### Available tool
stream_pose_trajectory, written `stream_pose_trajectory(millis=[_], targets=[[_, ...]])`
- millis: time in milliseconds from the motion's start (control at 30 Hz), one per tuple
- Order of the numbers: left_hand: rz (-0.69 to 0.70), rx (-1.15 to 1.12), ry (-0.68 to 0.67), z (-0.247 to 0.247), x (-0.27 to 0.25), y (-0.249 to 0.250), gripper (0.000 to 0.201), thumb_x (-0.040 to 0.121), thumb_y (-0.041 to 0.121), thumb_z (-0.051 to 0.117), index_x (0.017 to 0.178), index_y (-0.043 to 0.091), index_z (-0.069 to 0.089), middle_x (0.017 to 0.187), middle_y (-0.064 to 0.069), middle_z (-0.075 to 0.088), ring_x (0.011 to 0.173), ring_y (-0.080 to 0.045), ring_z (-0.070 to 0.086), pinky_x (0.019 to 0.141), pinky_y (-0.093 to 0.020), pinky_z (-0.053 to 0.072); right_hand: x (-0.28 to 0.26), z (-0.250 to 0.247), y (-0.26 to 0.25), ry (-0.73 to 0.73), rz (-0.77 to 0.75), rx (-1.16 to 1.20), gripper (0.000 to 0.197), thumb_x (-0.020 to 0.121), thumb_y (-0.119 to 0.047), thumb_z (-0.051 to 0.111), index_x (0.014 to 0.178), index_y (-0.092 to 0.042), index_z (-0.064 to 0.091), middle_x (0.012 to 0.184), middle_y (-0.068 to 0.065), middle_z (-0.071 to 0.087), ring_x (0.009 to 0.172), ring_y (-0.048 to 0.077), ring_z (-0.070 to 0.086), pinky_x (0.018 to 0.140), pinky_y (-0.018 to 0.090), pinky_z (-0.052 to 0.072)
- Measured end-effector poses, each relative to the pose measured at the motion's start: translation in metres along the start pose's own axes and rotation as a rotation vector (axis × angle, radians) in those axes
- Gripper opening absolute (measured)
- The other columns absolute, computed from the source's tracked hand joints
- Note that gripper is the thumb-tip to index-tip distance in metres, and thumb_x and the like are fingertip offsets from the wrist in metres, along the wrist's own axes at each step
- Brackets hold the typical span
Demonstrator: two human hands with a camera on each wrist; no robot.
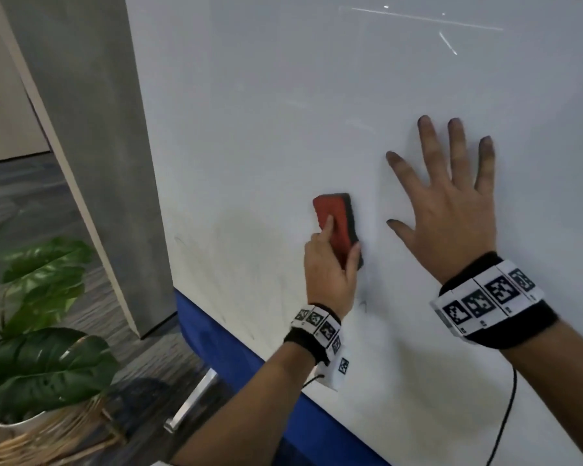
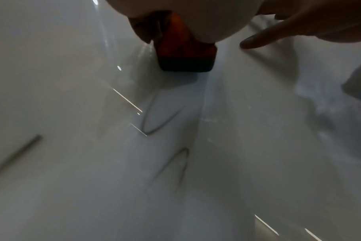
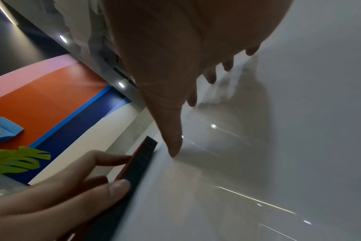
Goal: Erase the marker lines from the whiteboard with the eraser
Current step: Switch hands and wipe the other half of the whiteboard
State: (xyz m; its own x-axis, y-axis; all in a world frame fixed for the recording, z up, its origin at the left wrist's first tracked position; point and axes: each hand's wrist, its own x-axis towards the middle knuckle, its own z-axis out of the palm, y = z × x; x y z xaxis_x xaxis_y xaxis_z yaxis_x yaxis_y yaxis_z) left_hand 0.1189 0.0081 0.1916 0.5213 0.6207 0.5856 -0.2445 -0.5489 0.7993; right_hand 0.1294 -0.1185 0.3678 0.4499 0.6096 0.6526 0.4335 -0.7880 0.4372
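A red eraser point(image 1: 337, 223) with a dark felt pad lies flat against the whiteboard point(image 1: 283, 112). My left hand point(image 1: 330, 267) grips it, forefinger along its red back and thumb on its right edge. The left wrist view shows the eraser point(image 2: 184, 52) just above faint grey marker lines point(image 2: 155, 120), a loop and a second curve lower down. Faint marks point(image 1: 363, 304) also show below the left hand in the head view. My right hand point(image 1: 448, 210) lies flat on the board with spread fingers, to the right of the eraser point(image 3: 138, 164).
The board's blue lower frame point(image 1: 216, 334) runs diagonally below my left arm. A grey pillar point(image 1: 91, 146) stands left of the board. A potted plant point(image 1: 44, 334) in a woven basket sits on the floor at lower left. A metal foot point(image 1: 192, 401) sticks out under the board.
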Motion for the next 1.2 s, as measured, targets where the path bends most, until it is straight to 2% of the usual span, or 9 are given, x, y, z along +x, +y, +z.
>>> stream_pose_trajectory(millis=[67, 233, 367, 500, 700, 800, 933, 1133, 1200], targets=[[-0.056, 0.063, 0.049, 0.008, -0.003, -0.008, 0.068, 0.101, 0.047, 0.052, 0.154, 0.009, 0.035, 0.115, -0.004, 0.057, 0.106, -0.021, 0.052, 0.095, -0.027, 0.043, -0.017, 0.000, 0.010, -0.009, 0.002, -0.006, 0.095, 0.077, -0.042, 0.083, 0.157, -0.020, 0.036, 0.171, 0.015, 0.002, 0.156, 0.041, 0.004, 0.122, 0.062, -0.003], [-0.606, -0.038, 0.251, 0.015, -0.025, -0.074, 0.083, 0.093, 0.065, 0.039, 0.155, 0.011, 0.032, 0.132, -0.017, 0.061, 0.116, -0.040, 0.061, 0.099, -0.051, 0.054, -0.060, 0.002, 0.042, -0.061, 0.001, -0.052, 0.092, 0.083, -0.044, 0.077, 0.159, -0.022, 0.030, 0.171, 0.013, 0.000, 0.157, 0.038, 0.005, 0.124, 0.057, -0.004], [-0.397, -0.007, 0.043, 0.033, -0.074, -0.021, 0.074, 0.098, 0.049, 0.053, 0.156, 0.009, 0.030, 0.127, -0.006, 0.056, 0.117, -0.029, 0.056, 0.104, -0.045, 0.050, -0.074, 0.006, 0.046, -0.061, -0.001, -0.048, 0.090, 0.087, -0.043, 0.075, 0.160, -0.021, 0.027, 0.171, 0.014, -0.001, 0.157, 0.038, 0.003, 0.124, 0.055, -0.005], [-0.129, 0.068, -0.151, 0.051, -0.128, 0.022, 0.077, 0.096, 0.057, 0.053, 0.152, 0.006, 0.039, 0.110, 0.003, 0.054, 0.105, -0.018, 0.056, 0.095, -0.027, 0.048, -0.077, 0.006, 0.041, -0.033, 0.017, 0.011, 0.090, 0.085, -0.036, 0.077, 0.159, -0.019, 0.028, 0.171, 0.015, 0.000, 0.157, 0.039, 0.002, 0.124, 0.056, -0.005], [-0.791, 0.013, 0.099, 0.047, -0.119, -0.054, 0.067, 0.103, 0.050, 0.044, 0.157, 0.014, 0.025, 0.135, -0.018, 0.061, 0.118, -0.040, 0.063, 0.097, -0.046, 0.054, -0.084, 0.013, 0.046, -0.040, 0.001, 0.028, 0.088, 0.087, -0.036, 0.076, 0.159, -0.019, 0.028, 0.171, 0.016, 0.001, 0.157, 0.040, 0.003, 0.124, 0.054, -0.004], [-0.679, -0.018, 0.132, 0.054, -0.116, -0.040, 0.067, 0.102, 0.048, 0.047, 0.157, 0.015, 0.026, 0.139, -0.014, 0.059, 0.125, -0.035, 0.059, 0.104, -0.046, 0.051, -0.086, 0.016, 0.039, -0.026, 0.029, 0.035, 0.088, 0.088, -0.035, 0.075, 0.159, -0.019, 0.027, 0.171, 0.016, 0.002, 0.157, 0.041, 0.003, 0.124, 0.056, -0.002], [-0.389, -0.061, 0.042, 0.060, -0.115, -0.009, 0.069, 0.100, 0.047, 0.055, 0.157, 0.020, 0.028, 0.136, 0.009, 0.051, 0.125, -0.007, 0.050, 0.107, -0.018, 0.041, -0.091, 0.022, 0.024, -0.001, 0.087, 0.034, 0.086, 0.091, -0.036, 0.071, 0.161, -0.019, 0.023, 0.170, 0.017, 0.002, 0.156, 0.043, 0.004, 0.124, 0.058, 0.001], [-0.935, -0.125, 0.146, 0.066, -0.154, -0.076, 0.062, 0.104, 0.046, 0.045, 0.156, 0.021, 0.023, 0.132, -0.014, 0.064, 0.113, -0.039, 0.066, 0.092, -0.043, 0.057, -0.103, 0.039, 0.021, 0.003, 0.099, 0.043, 0.076, 0.098, -0.034, 0.062, 0.161, -0.020, 0.023, 0.170, 0.017, 0.005, 0.155, 0.045, 0.007, 0.124, 0.057, 0.000], [-0.905, -0.110, 0.138, 0.066, -0.158, -0.073, 0.061, 0.104, 0.046, 0.045, 0.155, 0.020, 0.023, 0.131, -0.015, 0.064, 0.113, -0.039, 0.066, 0.093, -0.045, 0.057, -0.107, 0.043, 0.017, -0.010, 0.107, 0.040, 0.075, 0.099, -0.034, 0.061, 0.161, -0.021, 0.022, 0.170, 0.018, 0.005, 0.155, 0.046, 0.006, 0.124, 0.057, 0.000]])
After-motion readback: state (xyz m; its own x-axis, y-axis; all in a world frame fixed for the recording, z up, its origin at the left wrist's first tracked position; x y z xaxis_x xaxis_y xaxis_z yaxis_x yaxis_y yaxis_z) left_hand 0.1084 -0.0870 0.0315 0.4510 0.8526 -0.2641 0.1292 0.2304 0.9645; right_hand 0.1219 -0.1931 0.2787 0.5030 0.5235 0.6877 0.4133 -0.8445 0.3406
